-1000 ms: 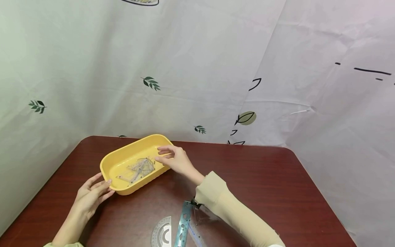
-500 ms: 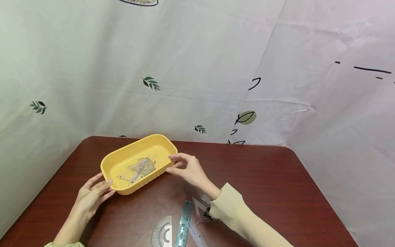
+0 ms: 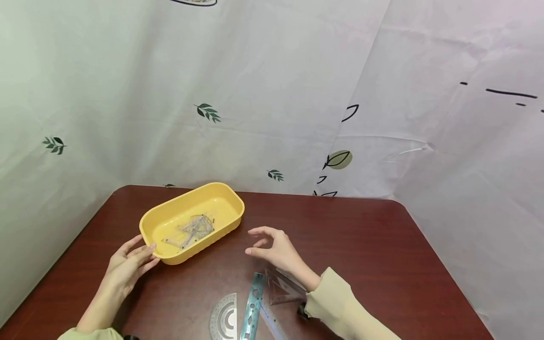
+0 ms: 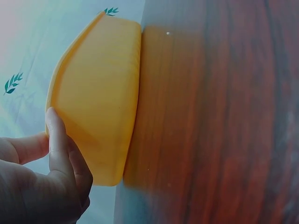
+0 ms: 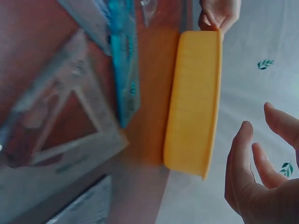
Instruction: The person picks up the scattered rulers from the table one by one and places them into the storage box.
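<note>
At the far left of the table, a yellow plastic tray (image 3: 167, 230) holds several clear drawing pieces (image 3: 197, 230), heaped together. My left hand (image 3: 123, 269) pinches the tray's near left corner; the left wrist view has the fingers (image 4: 57, 140) against the outer wall near the rim. My right hand (image 3: 278, 249) hovers to the right of the tray, fingers loosely bent, apart from it and holding nothing. Below that hand lie a clear set square (image 3: 282, 293), a blue stencil ruler (image 3: 253, 307), a half-round protractor (image 3: 224, 318) and a clear strip with blue marks (image 3: 272, 321).
The dark red wooden table (image 3: 348, 241) ends at the back against a pale hanging cloth (image 3: 272, 94) printed with leaves. In the right wrist view, another clear piece (image 5: 86, 207) lies beside the set square.
My right hand has drawn back from inside the tray, past its right end, toward the right and nearer to me. The left hand keeps its hold on the tray's corner.
</note>
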`<state>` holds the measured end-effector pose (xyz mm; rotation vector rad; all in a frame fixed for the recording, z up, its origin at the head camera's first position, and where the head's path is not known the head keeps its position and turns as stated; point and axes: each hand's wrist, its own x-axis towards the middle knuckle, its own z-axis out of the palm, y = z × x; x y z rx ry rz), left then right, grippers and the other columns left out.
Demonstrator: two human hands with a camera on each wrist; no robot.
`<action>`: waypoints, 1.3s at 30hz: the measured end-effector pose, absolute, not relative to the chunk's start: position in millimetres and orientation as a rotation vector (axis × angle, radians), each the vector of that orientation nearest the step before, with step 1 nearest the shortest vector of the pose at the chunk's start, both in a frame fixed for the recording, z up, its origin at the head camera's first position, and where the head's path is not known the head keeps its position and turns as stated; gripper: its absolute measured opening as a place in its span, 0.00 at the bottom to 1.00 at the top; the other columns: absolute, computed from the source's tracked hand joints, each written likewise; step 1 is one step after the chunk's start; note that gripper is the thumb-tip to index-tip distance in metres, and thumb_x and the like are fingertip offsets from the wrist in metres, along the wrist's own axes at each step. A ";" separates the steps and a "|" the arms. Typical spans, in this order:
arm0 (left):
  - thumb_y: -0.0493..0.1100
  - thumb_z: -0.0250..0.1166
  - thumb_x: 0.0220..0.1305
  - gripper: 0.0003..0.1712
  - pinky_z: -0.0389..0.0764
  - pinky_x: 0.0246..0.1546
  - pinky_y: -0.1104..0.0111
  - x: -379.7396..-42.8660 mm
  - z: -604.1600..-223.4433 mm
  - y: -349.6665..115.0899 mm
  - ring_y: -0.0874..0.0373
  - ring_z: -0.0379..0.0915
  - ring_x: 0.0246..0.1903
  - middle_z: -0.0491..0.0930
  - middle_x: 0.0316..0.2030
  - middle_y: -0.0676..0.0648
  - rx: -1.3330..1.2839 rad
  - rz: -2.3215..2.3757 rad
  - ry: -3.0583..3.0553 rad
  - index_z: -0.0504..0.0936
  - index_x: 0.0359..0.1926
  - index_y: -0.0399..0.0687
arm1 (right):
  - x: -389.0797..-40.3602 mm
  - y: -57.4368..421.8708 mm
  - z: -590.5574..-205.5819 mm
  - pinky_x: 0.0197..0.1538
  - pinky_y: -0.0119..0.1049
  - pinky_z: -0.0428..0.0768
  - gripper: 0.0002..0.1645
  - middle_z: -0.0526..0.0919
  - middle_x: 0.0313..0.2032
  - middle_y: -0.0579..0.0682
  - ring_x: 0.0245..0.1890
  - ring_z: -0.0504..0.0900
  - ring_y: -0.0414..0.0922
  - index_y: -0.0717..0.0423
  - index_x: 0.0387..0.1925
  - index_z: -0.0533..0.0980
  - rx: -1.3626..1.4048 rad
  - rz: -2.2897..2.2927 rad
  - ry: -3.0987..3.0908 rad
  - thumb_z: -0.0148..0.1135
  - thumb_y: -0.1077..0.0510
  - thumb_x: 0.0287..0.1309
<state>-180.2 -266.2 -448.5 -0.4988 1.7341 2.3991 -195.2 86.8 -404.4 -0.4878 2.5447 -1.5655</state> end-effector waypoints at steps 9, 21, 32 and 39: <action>0.35 0.61 0.66 0.24 0.86 0.35 0.76 -180.9 -449.5 -265.6 0.69 0.80 0.31 0.80 0.30 0.62 -0.510 2.400 1.722 0.61 0.48 0.68 | -181.8 109.3 -413.0 0.29 0.26 0.80 0.26 0.83 0.47 0.62 0.37 0.84 0.43 0.57 0.52 0.77 -0.456 -1.534 2.480 0.73 0.58 0.50; 0.34 0.61 0.65 0.24 0.86 0.35 0.75 -181.3 -451.0 -264.7 0.68 0.80 0.30 0.80 0.29 0.62 -0.489 2.426 1.715 0.61 0.48 0.66 | -153.7 141.5 -428.3 0.32 0.24 0.80 0.27 0.84 0.41 0.57 0.31 0.82 0.38 0.63 0.48 0.78 -0.452 -1.320 2.485 0.76 0.59 0.45; 0.34 0.61 0.65 0.24 0.86 0.34 0.75 -181.1 -451.6 -265.3 0.68 0.80 0.30 0.80 0.29 0.62 -0.491 2.434 1.710 0.61 0.49 0.66 | -106.9 153.5 -434.2 0.26 0.22 0.76 0.20 0.81 0.23 0.41 0.21 0.76 0.29 0.56 0.33 0.78 -0.420 -1.275 2.464 0.79 0.58 0.39; 0.34 0.61 0.66 0.24 0.86 0.35 0.75 -179.6 -448.3 -266.4 0.68 0.80 0.31 0.80 0.29 0.62 -0.511 2.407 1.701 0.61 0.48 0.67 | -89.8 152.2 -443.3 0.24 0.21 0.73 0.13 0.78 0.20 0.35 0.19 0.72 0.27 0.53 0.29 0.79 -0.423 -1.210 2.442 0.77 0.57 0.42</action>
